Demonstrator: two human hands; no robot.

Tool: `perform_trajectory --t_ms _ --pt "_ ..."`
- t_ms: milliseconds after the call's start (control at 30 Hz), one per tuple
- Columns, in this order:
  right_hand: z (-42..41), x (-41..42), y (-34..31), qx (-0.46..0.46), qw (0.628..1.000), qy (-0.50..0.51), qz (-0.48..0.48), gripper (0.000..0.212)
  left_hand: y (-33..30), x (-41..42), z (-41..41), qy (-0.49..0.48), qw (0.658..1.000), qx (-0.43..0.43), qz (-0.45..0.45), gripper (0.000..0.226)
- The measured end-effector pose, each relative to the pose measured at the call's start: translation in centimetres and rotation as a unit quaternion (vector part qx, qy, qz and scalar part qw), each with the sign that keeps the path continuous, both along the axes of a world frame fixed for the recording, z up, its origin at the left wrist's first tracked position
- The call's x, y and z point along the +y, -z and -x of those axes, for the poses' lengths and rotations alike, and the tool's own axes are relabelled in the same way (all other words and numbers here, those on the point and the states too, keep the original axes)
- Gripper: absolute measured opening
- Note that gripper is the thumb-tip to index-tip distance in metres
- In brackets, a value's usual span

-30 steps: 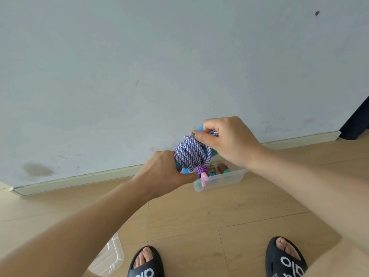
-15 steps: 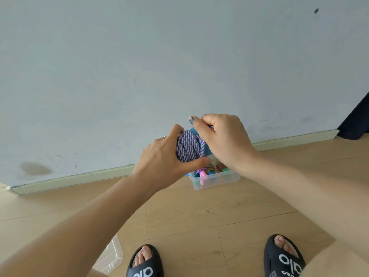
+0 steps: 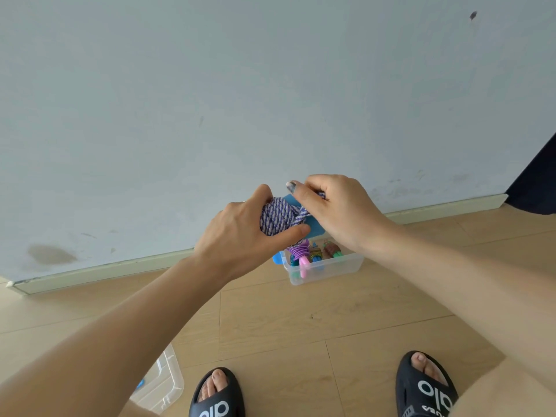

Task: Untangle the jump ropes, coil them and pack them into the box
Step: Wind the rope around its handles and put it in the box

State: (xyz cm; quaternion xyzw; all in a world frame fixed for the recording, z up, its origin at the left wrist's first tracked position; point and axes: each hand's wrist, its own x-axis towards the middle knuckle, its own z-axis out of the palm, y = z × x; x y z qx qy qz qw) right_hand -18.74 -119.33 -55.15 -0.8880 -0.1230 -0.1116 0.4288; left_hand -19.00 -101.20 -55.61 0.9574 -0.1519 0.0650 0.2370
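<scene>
Purple-and-white braided jump rope, wound into a tight bundle (image 3: 278, 217): held in mid-air in front of the pale blue-grey wall (image 3: 210, 100), above and slightly left of the box.

Left hand (image 3: 240, 236): wrapped round the bundle from the left, thumb laid across its lower front, fingers curled behind; grasping the coil.

Right hand (image 3: 334, 212): pinching a strand of the same rope where it leaves the bundle's right side, forefinger extended upward, nail painted dark.

Blue plastic handle (image 3: 304, 216): flat blue surface showing behind the bundle and under the right hand; full shape hidden.

Small clear plastic box (image 3: 328, 270): standing on the floor just beside the skirting board, directly below the hands. Contents: several coiled jump ropes (image 3: 313, 254), among them a purple coil with a pink handle end, a green-and-yellow coil with a blue handle, a brown-and-red coil with a green handle. Exact count not discernible.

Second clear plastic container (image 3: 164, 383): lower left, partly covered by the left forearm, blue item inside.

Light wooden plank floor (image 3: 301, 320): underfoot.

Black slide sandals with white lettering (image 3: 425, 389): one on each foot, bottom edge of view.
</scene>
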Motion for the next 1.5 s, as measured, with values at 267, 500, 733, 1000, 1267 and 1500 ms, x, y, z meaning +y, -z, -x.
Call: perform_trajectory --t_ms 267,500,733,1000,1267,1500 --pt "0.2 -0.4 -0.5 0.094 0.994 -0.046 -0.015 0.042 -0.1 0.7 -0.8 -0.029 0.999 0.001 0.014 0.053" --pt "-0.1 -2.2 -1.3 0.170 0.977 -0.124 -0.038 0.021 -0.3 1.3 -1.1 -0.029 1.000 -0.001 0.008 0.053" --pt "-0.4 -2.6 -1.1 0.142 0.982 -0.122 -0.022 0.009 -0.6 1.5 -1.0 -0.013 0.999 -0.039 -0.031 0.055" --pt "-0.3 -2.5 -1.0 0.146 0.983 -0.107 -0.029 0.011 -0.7 1.6 -0.8 0.002 0.998 -0.035 -0.047 0.056" --pt "-0.7 -2.8 -0.5 0.181 0.973 -0.129 -0.059 0.015 -0.8 1.5 -1.0 0.010 0.996 -0.069 -0.063 0.056" --pt "-0.9 -3.0 -0.5 0.192 0.971 -0.123 -0.075 0.015 -0.8 1.4 -1.0 -0.004 0.998 -0.047 -0.039 0.056"
